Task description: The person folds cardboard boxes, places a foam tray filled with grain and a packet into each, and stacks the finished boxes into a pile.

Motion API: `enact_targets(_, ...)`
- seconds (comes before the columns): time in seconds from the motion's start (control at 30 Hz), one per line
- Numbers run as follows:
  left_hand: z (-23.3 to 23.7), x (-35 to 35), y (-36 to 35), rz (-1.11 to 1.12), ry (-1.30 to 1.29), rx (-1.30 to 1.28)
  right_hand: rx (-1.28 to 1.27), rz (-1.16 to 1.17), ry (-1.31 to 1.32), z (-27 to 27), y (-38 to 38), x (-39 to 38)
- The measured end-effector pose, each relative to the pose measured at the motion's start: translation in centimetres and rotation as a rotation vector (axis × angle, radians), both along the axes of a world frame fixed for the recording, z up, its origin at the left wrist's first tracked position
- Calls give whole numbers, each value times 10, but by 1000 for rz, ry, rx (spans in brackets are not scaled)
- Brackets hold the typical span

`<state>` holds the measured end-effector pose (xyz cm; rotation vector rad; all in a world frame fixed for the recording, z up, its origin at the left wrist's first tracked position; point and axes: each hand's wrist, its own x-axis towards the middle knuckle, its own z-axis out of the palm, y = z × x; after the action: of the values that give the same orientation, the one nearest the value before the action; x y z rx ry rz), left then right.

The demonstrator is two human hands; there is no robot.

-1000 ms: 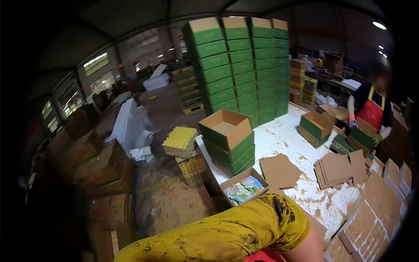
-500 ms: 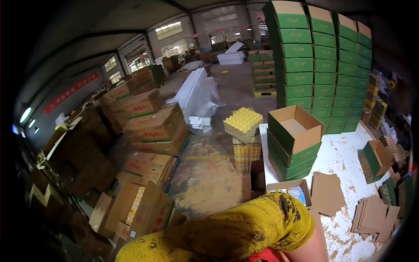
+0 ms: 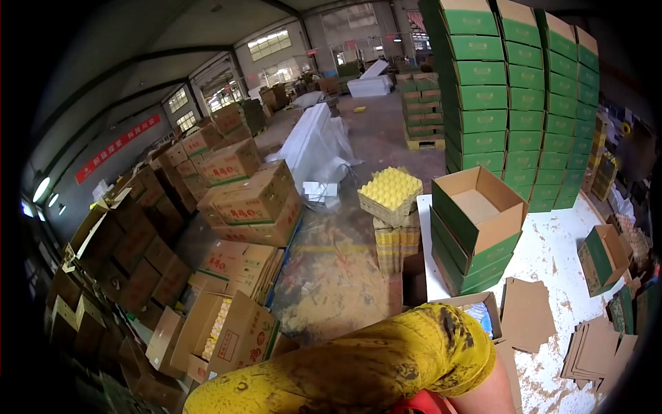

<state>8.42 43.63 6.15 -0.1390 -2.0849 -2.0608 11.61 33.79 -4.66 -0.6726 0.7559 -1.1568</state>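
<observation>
A stained yellow sleeve point(image 3: 358, 352) crosses the bottom of the view, with bare skin point(image 3: 489, 386) beyond its end at the right. Neither of my hands shows; they lie outside the frame or behind the sleeve, so what they hold is hidden. Close behind the sleeve sits an open carton point(image 3: 493, 307) with blue and white packaging point(image 3: 478, 316) inside. Just past it, a stack of green cardboard boxes point(image 3: 476, 265) stands on the white tabletop point(image 3: 541, 259), the top box open and hollow. Flat brown cardboard sheets point(image 3: 527, 314) lie to the right.
Tall green boxes point(image 3: 527, 107) rise at the back right. Yellow egg trays point(image 3: 390, 188) are stacked beside the table. Brown cartons point(image 3: 248, 200) stand on the left, with an open carton point(image 3: 241, 331) nearer. Plastic-wrapped white material point(image 3: 307, 148) lies on the floor. More cardboard pieces point(image 3: 596, 352) lie at right.
The view has shifted slightly, so the table and green boxes appear a little farther right. The sleeve stays nearly in place; no object has visibly been moved.
</observation>
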Motion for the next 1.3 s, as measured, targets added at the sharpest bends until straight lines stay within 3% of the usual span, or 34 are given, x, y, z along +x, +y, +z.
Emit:
enact_targets(0.83,3,16,-14,-1,18,24,63,-73,-18,-5,3,-6)
enact_targets(1.3,20,2,-11,-174,77,42,102,-187,-48,-9,20,-34)
